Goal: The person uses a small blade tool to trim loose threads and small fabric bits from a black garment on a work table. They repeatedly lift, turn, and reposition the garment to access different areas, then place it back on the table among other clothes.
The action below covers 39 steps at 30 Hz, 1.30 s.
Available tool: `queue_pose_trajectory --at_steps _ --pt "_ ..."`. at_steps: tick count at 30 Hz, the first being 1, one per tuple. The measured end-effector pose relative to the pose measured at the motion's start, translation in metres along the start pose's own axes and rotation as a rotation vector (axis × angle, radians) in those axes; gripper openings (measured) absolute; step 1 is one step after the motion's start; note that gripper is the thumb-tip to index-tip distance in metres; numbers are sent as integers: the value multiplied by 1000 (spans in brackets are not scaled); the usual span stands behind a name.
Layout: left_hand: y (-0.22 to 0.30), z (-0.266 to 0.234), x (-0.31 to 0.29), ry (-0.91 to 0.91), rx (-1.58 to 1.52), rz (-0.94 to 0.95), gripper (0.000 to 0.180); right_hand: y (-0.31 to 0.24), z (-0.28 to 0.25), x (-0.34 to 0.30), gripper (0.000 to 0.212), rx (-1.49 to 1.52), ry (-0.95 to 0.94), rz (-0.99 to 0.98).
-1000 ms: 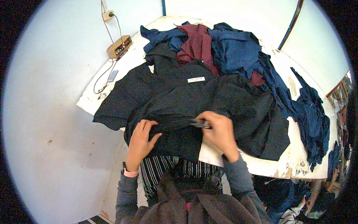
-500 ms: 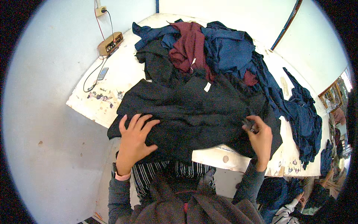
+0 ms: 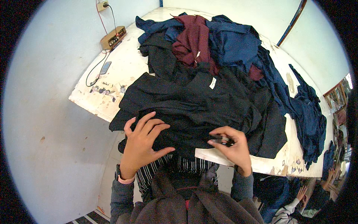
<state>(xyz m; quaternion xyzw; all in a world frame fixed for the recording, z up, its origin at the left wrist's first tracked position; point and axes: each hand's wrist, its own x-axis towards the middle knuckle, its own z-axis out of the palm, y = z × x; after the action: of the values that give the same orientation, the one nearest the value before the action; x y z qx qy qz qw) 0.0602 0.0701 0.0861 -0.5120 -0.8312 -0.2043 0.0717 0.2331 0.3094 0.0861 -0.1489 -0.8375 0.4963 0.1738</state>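
A black garment (image 3: 186, 99) lies spread over the near side of the table, with a small white label (image 3: 212, 83) on it. My left hand (image 3: 143, 143) is over its near left part, fingers apart and curved, nothing visible in them. Further right, my right hand (image 3: 235, 147) is curled round a small dark tool (image 3: 225, 140), partly hidden by the fingers; its shape resembles thread snips. The right fingertips are at the garment's near edge, though I cannot tell whether they touch the cloth.
Behind the black garment is a heap of navy cloth (image 3: 233, 44) and maroon cloth (image 3: 191, 41). More navy garments (image 3: 307, 119) hang over the table's right side. A brown box with cords (image 3: 113, 37) and a remote control (image 3: 106, 67) lie at the left. Another person's hand (image 3: 301, 193) shows lower right.
My right hand has moved left, with the small dark tool, toward my left hand. My left hand has shifted slightly right and down. The garment's near part is more bunched.
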Motion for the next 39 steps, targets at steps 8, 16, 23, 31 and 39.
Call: queue_pose_trajectory --at_steps 8,16,23,31,39 --pt "-12 12 18 28 154 52 20 11 44 10 34 -280 -96 -177" --pt "-15 -3 28 94 74 82 15 -18 44 9 34 -160 -34 -119" --pt "-8 -3 38 229 23 207 15 -31 62 18 39 -281 61 -89" --pt "0 0 31 246 -11 181 15 -27 76 29 37 -344 24 -116" --pt "-39 -32 -40 521 398 -474 44 -30 51 17 37 -334 4 -94"
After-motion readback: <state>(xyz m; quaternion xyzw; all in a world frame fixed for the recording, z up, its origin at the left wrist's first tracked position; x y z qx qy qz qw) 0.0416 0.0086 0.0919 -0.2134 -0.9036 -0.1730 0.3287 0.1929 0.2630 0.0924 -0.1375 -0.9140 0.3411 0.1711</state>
